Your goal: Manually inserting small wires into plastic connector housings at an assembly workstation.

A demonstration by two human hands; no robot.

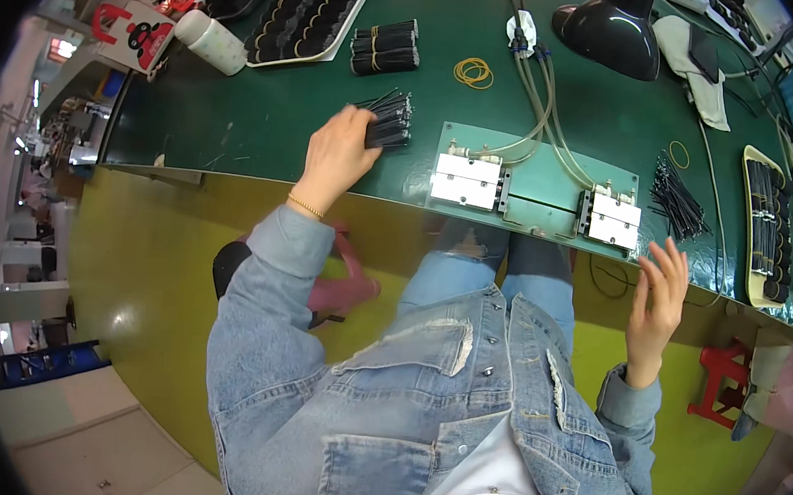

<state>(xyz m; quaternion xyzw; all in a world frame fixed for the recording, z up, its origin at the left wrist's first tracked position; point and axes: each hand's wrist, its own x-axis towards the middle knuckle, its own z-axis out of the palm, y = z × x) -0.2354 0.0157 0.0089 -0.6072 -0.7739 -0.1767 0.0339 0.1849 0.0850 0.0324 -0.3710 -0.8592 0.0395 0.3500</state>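
Observation:
My left hand (337, 149) is at the left end of a loose bunch of short thin black rods with pale tips (391, 123), its fingers curled against them. My right hand (656, 306) hangs in the air just off the table's front edge, fingers apart and nothing in them. Closest to it is the right end of a green fixture plate (538, 213), which carries a left metal clamp block (466, 180) and a right metal clamp block (614, 220). Clear air hoses (548, 109) run to both blocks. A scattered pile of black rods (678, 200) lies right of the plate.
Banded black bundles (384, 48) lie behind the left bunch, beside a tray of bundles (252, 64) and a white bottle (211, 44). Yellow rubber bands (473, 73) and a black lamp (611, 28) are farther back. Another filled tray (753, 296) stands far right.

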